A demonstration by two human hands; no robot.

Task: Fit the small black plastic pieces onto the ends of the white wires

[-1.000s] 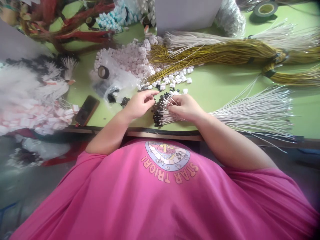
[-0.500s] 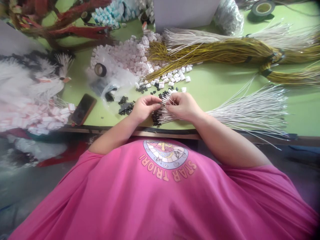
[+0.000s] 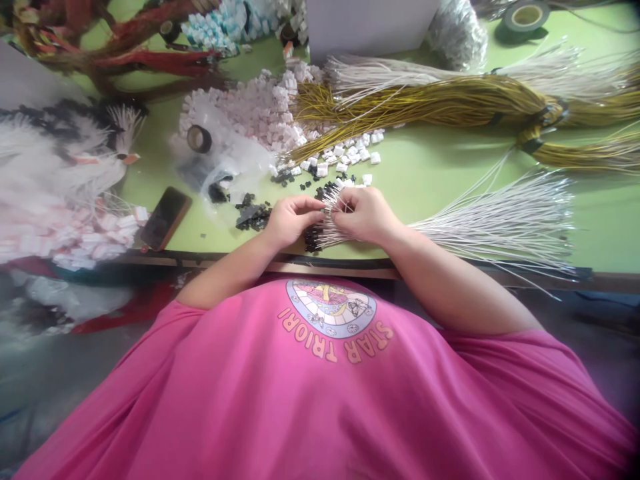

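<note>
A bundle of white wires (image 3: 493,223) lies along the table's near side, its left ends under my right hand (image 3: 367,215). That hand is closed, thumb and forefinger pinched on a white wire near the bundle's tips. Facing it, my left hand (image 3: 291,220) has thumb and fingertips brought together at the wire ends; whatever small piece sits between them is too small to make out. Black connectors (image 3: 313,239) cluster at the left ends of the wires, just beside my left fingertips. More small black pieces (image 3: 253,215) lie loose to the left of this hand.
White connectors (image 3: 250,113) are heaped behind my hands, with a clear plastic bag (image 3: 235,160) and a tape roll (image 3: 199,139). Yellow wires (image 3: 450,103) stretch across the back right. A phone (image 3: 166,218) lies at the left, near white wire bunches (image 3: 55,160).
My left hand has shifted very slightly to the right, closer to the wire ends. The right hand keeps its pinch in nearly the same place.
</note>
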